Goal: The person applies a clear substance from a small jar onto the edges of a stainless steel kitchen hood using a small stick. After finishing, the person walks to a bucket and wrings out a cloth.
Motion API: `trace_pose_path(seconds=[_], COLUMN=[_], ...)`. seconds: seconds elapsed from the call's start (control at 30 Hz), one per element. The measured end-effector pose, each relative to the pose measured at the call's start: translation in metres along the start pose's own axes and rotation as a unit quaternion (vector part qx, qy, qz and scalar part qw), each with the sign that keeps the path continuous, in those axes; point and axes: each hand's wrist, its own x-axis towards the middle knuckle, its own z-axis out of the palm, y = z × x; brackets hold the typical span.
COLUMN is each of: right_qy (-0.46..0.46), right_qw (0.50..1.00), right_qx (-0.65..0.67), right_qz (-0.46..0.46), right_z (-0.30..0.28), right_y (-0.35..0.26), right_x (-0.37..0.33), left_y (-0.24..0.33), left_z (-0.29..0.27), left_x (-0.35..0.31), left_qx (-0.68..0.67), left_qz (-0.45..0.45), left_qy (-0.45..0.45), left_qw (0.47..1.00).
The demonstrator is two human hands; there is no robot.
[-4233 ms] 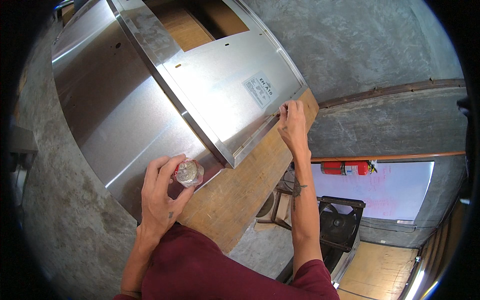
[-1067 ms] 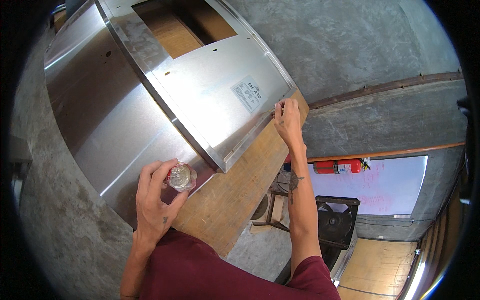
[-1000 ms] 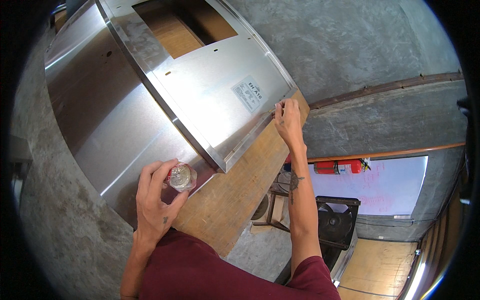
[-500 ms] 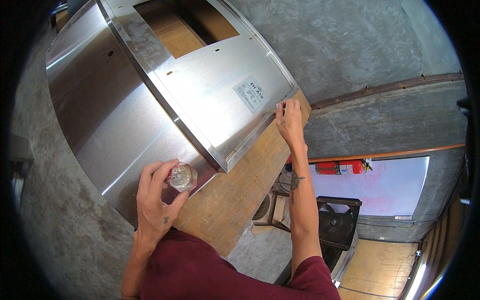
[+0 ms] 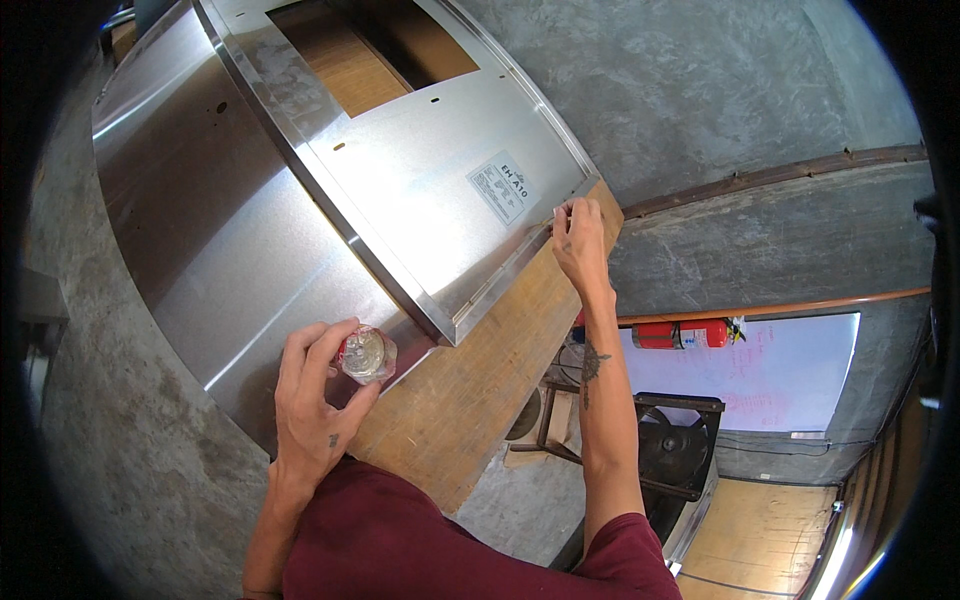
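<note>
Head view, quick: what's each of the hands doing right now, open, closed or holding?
Left hand: holding a small clear-and-red container.
Right hand: closed in a pinch by the metal housing; anything held cannot be told.

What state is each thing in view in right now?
Metal panel, lying on the table, cut through in places
Left hand, curled around the container
Container, held, open or sealed unclear
Right hand, bent at the panel's edge, grip unclear
Whiteboard, marked in red
Fan, apparently not spinning

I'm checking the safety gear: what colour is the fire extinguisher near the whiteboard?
The fire extinguisher is red, with a whitish label; the head view shows it.
</note>
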Motion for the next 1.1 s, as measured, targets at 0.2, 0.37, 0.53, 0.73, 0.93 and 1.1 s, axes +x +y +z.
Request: trace_pose_path(seconds=[0.2, 0.37, 0.53, 0.73, 0.93, 1.1], right_qy=[0.008, 0.011, 0.064, 0.03, -0.061, -0.081], right_qw=[1.0, 1.0, 0.998, 0.99, 0.968, 0.957], right_qx=[-0.005, 0.004, 0.011, 0.136, 0.225, 0.24], right_qz=[-0.015, -0.02, -0.013, -0.002, -0.089, -0.143], right_z=[0.002, -0.001, -0.023, -0.075, -0.098, -0.076], right_y=[0.0, 0.0, -0.02, -0.132, -0.214, -0.233], right_x=[0.001, 0.0, -0.006, -0.035, -0.094, -0.112], left_y=[0.0, 0.003, -0.002, -0.002, 0.0, 0.005], left_z=[0.0, -0.001, 0.0, -0.001, 0.001, -0.001], left_x=[0.0, 0.002, 0.001, 0.001, -0.003, -0.001], left_qx=[0.001, 0.001, 0.014, -0.008, -0.008, -0.004], left_qz=[0.0, 0.002, 0.01, -0.004, -0.008, 0.0], left_qy=[0.002, 0.001, 0.005, 0.005, -0.023, -0.034], left_qw=[1.0, 1.0, 1.0, 1.0, 1.0, 0.999])
